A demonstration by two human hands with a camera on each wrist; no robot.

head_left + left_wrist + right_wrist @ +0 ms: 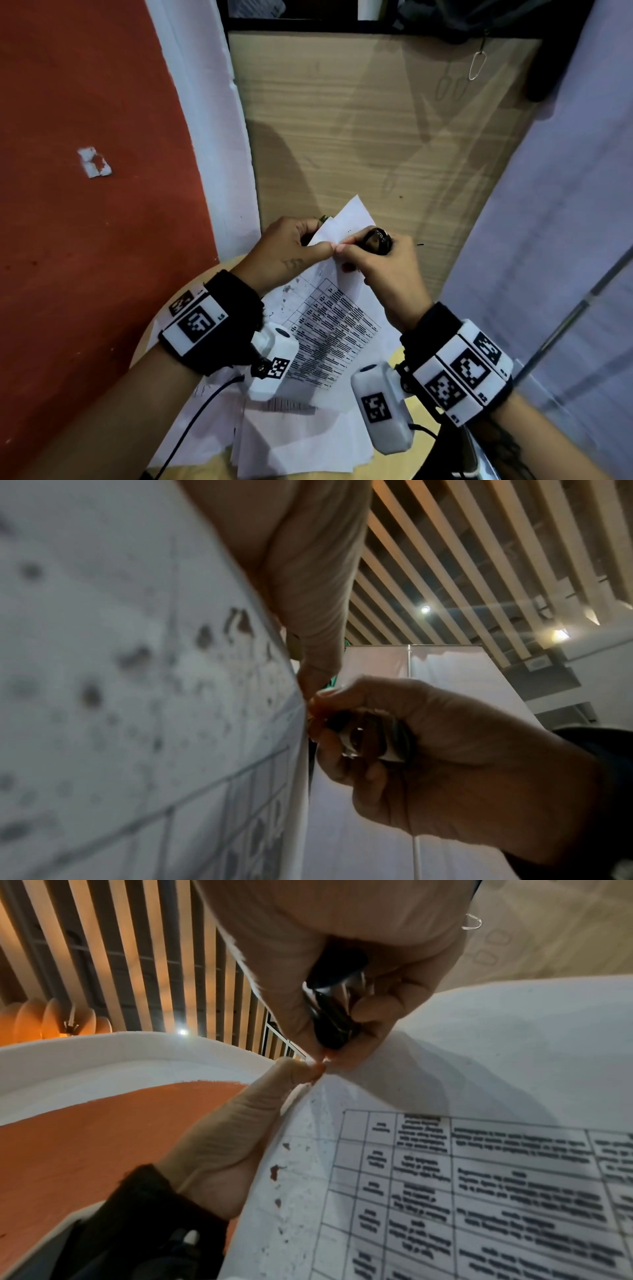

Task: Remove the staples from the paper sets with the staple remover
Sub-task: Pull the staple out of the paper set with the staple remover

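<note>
2 hands meet at the corner of a printed paper set (329, 301), lifted off the small round table (424, 442) so I can get at the staple from both sides. My left hand (287, 250) pinches that corner between thumb and curled fingers, bracing the sheets so they do not tear or slide when pulled. My right hand (387, 274) is wrapped around the black staple remover (376, 240), which sits back in the palm while the thumb and forefinger tips press in at the corner, touching my left thumb. I judge I am picking at the staple itself, though it is too small and hidden to make out. The top sheet is folded away to the far side, which exposes the table-printed page beneath. More loose sheets (301, 442) lie on the near part of the table, under both wrists. 1 metal clip (478, 66) hangs on the far wooden panel.
</note>
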